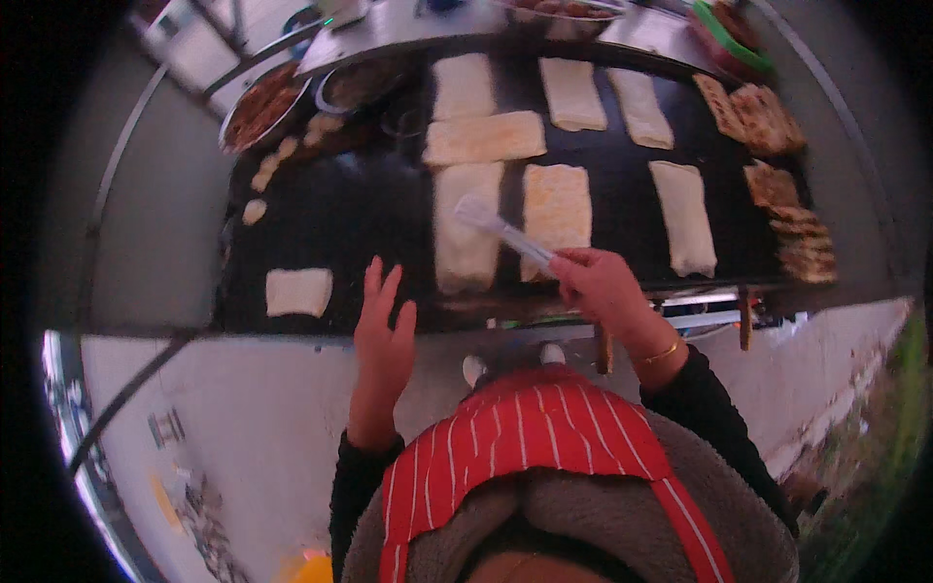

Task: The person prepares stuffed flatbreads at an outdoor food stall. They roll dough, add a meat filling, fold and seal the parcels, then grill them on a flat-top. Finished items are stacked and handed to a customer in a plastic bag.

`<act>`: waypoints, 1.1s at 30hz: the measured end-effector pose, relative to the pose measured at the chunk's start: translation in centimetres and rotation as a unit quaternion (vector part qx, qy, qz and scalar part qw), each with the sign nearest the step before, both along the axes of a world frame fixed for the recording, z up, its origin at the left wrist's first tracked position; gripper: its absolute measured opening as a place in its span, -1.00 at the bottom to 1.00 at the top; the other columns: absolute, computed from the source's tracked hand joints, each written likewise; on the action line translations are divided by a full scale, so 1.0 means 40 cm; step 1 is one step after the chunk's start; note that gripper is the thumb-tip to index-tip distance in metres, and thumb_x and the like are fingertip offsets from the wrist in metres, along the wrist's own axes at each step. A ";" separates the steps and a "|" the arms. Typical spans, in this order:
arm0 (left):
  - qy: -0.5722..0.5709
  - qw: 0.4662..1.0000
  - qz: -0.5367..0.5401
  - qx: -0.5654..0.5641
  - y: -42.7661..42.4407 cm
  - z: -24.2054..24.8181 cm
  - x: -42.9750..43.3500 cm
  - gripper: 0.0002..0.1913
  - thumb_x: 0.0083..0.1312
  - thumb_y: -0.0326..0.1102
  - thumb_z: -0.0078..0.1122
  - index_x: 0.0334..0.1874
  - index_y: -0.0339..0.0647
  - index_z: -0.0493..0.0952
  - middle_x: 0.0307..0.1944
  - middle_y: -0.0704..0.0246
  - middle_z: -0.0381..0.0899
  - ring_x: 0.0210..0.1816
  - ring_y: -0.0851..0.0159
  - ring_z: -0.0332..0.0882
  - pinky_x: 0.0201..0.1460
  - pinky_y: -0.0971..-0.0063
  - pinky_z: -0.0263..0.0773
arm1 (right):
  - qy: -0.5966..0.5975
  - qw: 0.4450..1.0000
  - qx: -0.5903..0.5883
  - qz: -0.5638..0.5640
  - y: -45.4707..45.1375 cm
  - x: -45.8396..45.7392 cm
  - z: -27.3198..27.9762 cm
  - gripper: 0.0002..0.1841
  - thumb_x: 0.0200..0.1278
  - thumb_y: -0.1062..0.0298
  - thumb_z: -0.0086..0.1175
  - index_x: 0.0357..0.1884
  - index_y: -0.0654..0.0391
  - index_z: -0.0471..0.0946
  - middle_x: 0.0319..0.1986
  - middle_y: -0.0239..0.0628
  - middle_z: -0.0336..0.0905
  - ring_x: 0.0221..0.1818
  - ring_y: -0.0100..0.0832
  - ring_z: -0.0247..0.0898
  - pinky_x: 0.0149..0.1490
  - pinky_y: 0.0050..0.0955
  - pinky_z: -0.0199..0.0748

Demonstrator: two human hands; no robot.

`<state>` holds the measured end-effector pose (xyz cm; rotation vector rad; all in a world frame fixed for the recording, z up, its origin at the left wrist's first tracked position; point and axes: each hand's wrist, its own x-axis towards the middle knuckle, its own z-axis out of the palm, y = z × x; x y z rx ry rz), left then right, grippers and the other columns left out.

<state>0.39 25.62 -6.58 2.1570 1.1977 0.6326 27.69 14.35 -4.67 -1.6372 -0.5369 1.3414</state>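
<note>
My right hand [605,288] grips the handle of a pale, brush-like utensil [521,242]. Its blurred head is over a long flatbread [466,266] on the black griddle [335,218]; I cannot tell whether they touch. Under the handle is a lightly browned flatbread [557,197]. My left hand [386,328] holds nothing, fingers apart, at the griddle's front edge. Left of it is a small square piece of dough [299,292]. Another browned flatbread [485,137] lies crosswise farther back. More pale flatbreads rest behind and to the right, including one [684,218] near the front.
Browned, filled flatbreads [765,120] and cut pieces [802,244] line the right end. Several small dough lumps [254,211] sit at the left, near a bowl of reddish-brown filling [264,106]. A green-rimmed container [729,44] stands at the back right. Wooden handles [604,350] project from the front.
</note>
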 end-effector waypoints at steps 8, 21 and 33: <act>0.048 0.998 -0.018 0.036 -0.009 0.025 -0.007 -0.52 0.40 -0.52 0.07 0.39 -0.21 0.43 0.56 0.15 0.16 0.56 0.02 0.13 0.54 0.18 0.13 | -0.087 0.980 0.021 -0.177 -0.319 0.296 0.046 -0.76 0.43 0.20 0.12 -0.05 0.11 0.65 -0.50 -0.50 0.49 -0.60 -0.75 0.23 -0.57 -0.75 0.06; 0.083 0.973 -0.177 0.121 0.137 -0.007 0.244 -0.42 0.47 -0.18 0.08 0.46 -0.34 0.28 0.53 -0.06 0.12 0.56 -0.13 0.02 0.57 0.09 -0.03 | 0.021 0.937 0.062 -0.343 -0.327 0.433 -0.020 -0.80 0.40 0.12 0.16 -0.17 0.01 0.55 -0.63 -0.52 0.44 -0.78 -0.75 0.06 -0.67 -0.74 -0.03; 0.248 0.953 -0.128 0.120 0.361 -0.022 0.425 -0.35 0.48 0.03 0.02 0.47 -0.28 0.27 0.50 0.03 0.21 0.51 -0.07 0.15 0.53 0.20 0.10 | -0.063 0.996 0.061 0.007 0.273 0.444 -0.031 -0.64 0.37 -0.02 0.19 -0.23 0.13 0.58 -0.57 -0.39 0.44 -0.71 -0.61 0.08 -0.62 -0.57 0.04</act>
